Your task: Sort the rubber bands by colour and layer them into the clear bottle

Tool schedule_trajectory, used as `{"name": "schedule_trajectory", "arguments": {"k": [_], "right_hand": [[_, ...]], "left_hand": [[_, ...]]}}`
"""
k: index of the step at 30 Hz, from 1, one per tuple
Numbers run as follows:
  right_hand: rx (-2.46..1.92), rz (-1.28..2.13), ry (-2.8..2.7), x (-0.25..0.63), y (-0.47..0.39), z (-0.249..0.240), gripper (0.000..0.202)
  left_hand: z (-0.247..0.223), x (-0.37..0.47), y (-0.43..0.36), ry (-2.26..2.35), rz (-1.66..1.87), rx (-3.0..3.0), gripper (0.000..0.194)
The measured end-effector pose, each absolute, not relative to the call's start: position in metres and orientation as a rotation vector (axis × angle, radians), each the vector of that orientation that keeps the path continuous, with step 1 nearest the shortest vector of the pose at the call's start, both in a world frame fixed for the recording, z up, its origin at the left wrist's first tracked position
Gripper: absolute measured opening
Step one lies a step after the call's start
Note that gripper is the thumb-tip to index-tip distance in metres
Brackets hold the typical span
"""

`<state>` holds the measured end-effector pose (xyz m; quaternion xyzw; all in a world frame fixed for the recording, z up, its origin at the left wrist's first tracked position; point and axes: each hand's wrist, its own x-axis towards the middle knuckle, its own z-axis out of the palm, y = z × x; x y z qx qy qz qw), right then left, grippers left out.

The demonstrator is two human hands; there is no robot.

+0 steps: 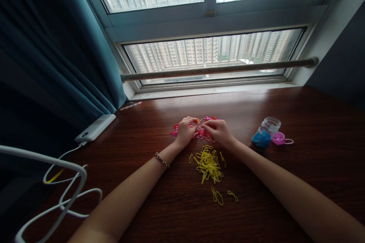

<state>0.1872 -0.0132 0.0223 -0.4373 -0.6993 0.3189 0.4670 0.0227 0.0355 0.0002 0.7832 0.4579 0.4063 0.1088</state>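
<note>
Both my hands are close together over a pile of pink and red bands (174, 130) on the brown table (159, 182). My left hand (186, 131) has thumb and fingertips pinched, with a small bit of yellow at the tips. Beside it, my right hand (219, 132) is closed in a pinch near a thin pinkish piece; what it grips is too small to make out. Nearer to me lies a heap of yellow bands (209, 165), with a few loose ones around it.
To the right, a clear jar with blue bands (261, 138) leans beside a pink lid (279, 138). A white power bank (95, 128) with a white cable (67, 163) is at the left, by a blue curtain (94, 64). A window with a rail (216, 70) stands behind.
</note>
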Motion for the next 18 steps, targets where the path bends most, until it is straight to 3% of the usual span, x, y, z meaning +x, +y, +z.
{"name": "schedule_trajectory", "arguments": {"k": [4,13,18], "right_hand": [[-1.477,0.323,-1.421,0.207,0.007,0.005,0.02],[-1.651,0.239,-1.579,0.213,0.013,-0.007,0.022],[-1.682,0.191,-1.689,0.211,0.012,-0.007,0.02]], "left_hand": [[0.004,0.024,0.03,1.212,1.184,2.395,0.01],[0.02,0.032,0.002,0.476,0.748,2.915,0.017],[0.026,0.032,0.0,0.516,0.691,2.932,0.024]]}}
